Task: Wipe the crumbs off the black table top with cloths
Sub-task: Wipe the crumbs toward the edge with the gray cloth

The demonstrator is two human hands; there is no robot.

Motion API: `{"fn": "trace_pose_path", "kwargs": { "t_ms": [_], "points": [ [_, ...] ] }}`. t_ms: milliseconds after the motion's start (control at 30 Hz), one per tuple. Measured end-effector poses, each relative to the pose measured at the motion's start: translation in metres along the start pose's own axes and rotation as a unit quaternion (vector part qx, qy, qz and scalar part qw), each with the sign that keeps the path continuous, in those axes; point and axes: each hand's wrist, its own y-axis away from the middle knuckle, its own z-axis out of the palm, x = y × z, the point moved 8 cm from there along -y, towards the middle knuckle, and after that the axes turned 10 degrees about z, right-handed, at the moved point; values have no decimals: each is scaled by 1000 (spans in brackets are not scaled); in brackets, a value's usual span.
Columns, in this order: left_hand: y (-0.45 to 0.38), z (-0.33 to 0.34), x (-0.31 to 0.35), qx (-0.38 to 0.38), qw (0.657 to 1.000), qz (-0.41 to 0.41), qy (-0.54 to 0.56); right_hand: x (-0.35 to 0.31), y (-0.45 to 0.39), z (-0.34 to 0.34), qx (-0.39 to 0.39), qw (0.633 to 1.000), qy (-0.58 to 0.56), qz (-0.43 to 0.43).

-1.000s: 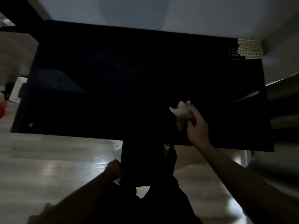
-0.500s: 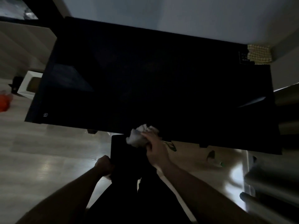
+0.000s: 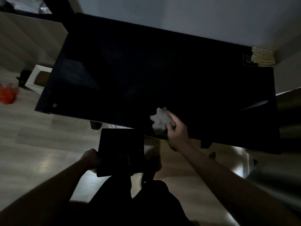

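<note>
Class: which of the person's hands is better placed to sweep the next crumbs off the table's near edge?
Right. The right hand already holds the cloth on the table; the left hand grips a dark tray.

White crumpled cloth (image 3: pixel 160 119) on black table top (image 3: pixel 146 70), near front edge.

the room is dim. a pale wall (image 3: pixel 179 17) is behind, and a shiny wood floor (image 3: pixel 40 144) lies below it.

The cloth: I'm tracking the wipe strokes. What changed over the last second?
The right hand swept the cloth to the table's near edge above the black tray, then back onto the top. The left hand kept gripping the tray.
</note>
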Motion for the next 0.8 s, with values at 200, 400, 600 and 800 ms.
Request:
{"fn": "trace_pose_path", "kwargs": {
  "t_ms": [200,400,600,800],
  "points": [
    [-7,-21,-27,0,1000,23,-14,-47,-80,-6,72,996,40,17],
    [-35,-42,-62,-27,997,57,-49,-80,-159,37,110,988,86,63],
    [-67,-59,-88,-60,990,91,-89,-81,-175,121,104,953,275,73],
    [-82,-74,-99,-108,978,102,-143,-84,-108,200,65,965,245,-68]
  ]
}}
